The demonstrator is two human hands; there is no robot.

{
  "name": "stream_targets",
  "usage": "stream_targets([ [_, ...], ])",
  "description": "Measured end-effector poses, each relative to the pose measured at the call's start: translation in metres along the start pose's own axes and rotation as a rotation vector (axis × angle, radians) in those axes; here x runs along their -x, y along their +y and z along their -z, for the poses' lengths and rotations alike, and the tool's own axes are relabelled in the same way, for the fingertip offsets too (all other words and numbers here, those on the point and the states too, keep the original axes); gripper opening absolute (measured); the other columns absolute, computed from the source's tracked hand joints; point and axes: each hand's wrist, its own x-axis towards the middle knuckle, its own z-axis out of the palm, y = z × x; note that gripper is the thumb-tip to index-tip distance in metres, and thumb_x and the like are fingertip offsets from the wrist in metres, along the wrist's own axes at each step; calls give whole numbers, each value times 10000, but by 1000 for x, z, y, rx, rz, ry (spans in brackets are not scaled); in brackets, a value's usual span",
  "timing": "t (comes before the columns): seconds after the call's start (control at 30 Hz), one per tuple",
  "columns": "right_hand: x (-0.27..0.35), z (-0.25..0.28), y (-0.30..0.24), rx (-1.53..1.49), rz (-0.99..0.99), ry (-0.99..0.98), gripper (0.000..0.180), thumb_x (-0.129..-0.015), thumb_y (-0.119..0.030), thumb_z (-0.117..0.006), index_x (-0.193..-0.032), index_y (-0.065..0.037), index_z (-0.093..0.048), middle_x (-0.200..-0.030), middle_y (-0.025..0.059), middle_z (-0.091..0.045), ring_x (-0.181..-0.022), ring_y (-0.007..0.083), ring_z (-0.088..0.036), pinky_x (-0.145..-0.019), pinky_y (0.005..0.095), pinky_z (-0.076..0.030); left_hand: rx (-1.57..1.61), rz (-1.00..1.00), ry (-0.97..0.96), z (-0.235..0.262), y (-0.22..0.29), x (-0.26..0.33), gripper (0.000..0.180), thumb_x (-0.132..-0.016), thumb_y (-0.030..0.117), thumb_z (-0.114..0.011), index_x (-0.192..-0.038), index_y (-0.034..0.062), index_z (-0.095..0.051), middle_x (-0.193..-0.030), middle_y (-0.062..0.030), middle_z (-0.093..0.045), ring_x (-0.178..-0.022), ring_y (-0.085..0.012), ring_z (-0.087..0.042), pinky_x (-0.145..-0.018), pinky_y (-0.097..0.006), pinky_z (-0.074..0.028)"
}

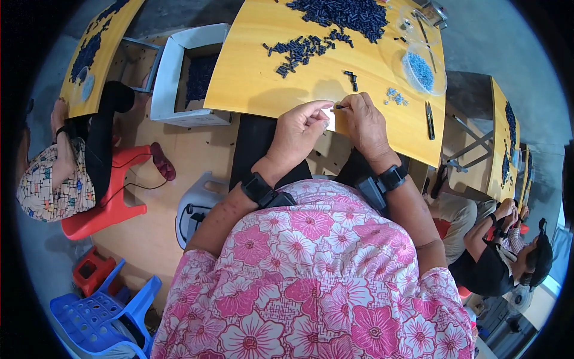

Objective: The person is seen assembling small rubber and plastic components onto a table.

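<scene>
Over the near edge of the yellow table, my left hand [299, 133] is closed, with thumb and fingers pinching a small flat white piece [330, 119]. Close beside it, my right hand [366, 124] is closed on a small black tubular part [339, 107], whose end shows past the fingertips. The two hands nearly meet; whether the two pieces touch I cannot tell. Just beyond my hands lie a few black parts [353, 81]. Right of them is a scatter of pale small pieces [396, 96], with dark tweezers [430, 121] further right.
A large heap of black parts [347, 13] and a looser group [302, 52] cover the far side of the table [239, 84]. A clear bowl [441, 84] holds light-blue pieces. A white box [170, 102] stands left. People sit at tables on both sides.
</scene>
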Motion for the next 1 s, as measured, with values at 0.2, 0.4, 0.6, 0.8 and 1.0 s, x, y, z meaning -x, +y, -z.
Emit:
stream_targets([
  [0.2, 19, 11, -5, -733, -113, 28, 127, -822, -20, -581, -948, -13, -596, -885, 132, -593, -768, 256, -583, -737, 331, -482, 28, -37, 2, -10, 11, 2, 280, -863, 1, -594, -1142, 10, -618, -909, -23, -631, -811, -60, -572, -740, -210, -488],
  [0.4, 27, 15, -11, -780, -194, -22, 92, -840, -25, -579, -925, 8, -585, -849, 121, -588, -791, 223, -589, -732, 311, -478, 88, -95, -46, -14, 15, 4, 202, -867, 9, -613, -1066, 10, -643, -892, -19, -643, -792, -51, -572, -727, -199, -484],
  [0.6, 25, 29, -26, -671, -220, -62, 90, -854, -53, -592, -925, 0, -602, -782, 89, -590, -645, 143, -590, -608, 260, -492, 70, -82, -16, -14, 6, 6, 96, -886, 43, -614, -975, 7, -620, -867, -19, -639, -748, -54, -586, -671, -196, -492],
  [0.8, 32, 19, -25, -1199, -438, -63, 110, -868, -50, -611, -957, 14, -628, -746, 17, -631, -596, 60, -555, -569, 208, -476, 329, 55, -22, -15, 4, 8, 85, -907, 74, -594, -977, 27, -582, -824, -18, -621, -737, -69, -595, -670, -194, -487],
  [1.0, 33, 17, -30, -1143, -444, -28, 122, -843, -15, -630, -956, 24, -649, -782, 29, -655, -606, 62, -558, -568, 202, -472, 318, 44, -34, -12, 7, 10, 82, -915, 90, -582, -979, 39, -582, -806, -15, -614, -743, -74, -597, -664, -185, -469],
])
